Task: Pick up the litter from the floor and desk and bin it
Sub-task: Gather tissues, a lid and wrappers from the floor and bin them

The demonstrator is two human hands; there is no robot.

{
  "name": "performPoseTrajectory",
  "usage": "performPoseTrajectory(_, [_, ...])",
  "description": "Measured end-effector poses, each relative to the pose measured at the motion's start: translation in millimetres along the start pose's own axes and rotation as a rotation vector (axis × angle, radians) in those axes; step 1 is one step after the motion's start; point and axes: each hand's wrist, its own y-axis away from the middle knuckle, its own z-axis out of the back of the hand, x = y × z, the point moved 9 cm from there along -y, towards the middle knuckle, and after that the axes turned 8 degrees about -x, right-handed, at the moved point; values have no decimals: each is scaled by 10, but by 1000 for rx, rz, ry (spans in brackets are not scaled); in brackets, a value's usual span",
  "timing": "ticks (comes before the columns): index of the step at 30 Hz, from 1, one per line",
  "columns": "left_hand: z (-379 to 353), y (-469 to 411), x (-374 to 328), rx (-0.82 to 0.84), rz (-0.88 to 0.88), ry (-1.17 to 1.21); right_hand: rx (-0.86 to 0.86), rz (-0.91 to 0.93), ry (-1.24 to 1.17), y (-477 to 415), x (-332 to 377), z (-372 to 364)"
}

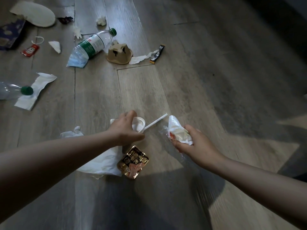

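The left hand (126, 128) closes around a small white plastic cup (139, 124); the right hand (191, 143) grips crumpled white wrappers (178, 132), gathering litter for one trip.

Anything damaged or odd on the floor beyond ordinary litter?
Yes. The labelled bottle lies on its side with its base crushed against a blue face mask. The cardboard cup holder beside it is torn and dented. No spilled liquid shows.

Head-worn view, downward onto floor (182, 80)

Both forearms bare; no sleeves, seemingly no jewellery.
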Motion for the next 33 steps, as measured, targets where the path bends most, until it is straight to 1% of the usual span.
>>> performPoseTrajectory(2, [78, 27, 44, 2, 21, 72, -6, -4, -2, 2, -8, 18])
performPoseTrajectory(4, [162, 85, 54, 0, 16, 88, -12, 8, 7, 16, 6, 39])
performPoseTrajectory(7, [202, 299, 74, 48, -4, 25, -12, 13, -2, 68, 26, 51])
performPoseTrajectory(10, [255, 572, 185, 57, -8, -74, 10, 8, -35, 129, 63, 16])
performPoseTrajectory(13, [217, 829, 442, 65, 95, -160, 34, 24, 20, 174, 116, -61])
performPoseTrajectory(16, [112, 938, 544, 24, 132, -226, 48, 60, 80, 198, 191, -135])
performPoseTrajectory(22, [-67, 928, 498, -49, 206, -274, 33, 138, 45, 175, 289, -177])
performPoseTrajectory(33, [-119, 935, 400, -50, 219, -101, -13, 108, 49, 109, 104, -115])
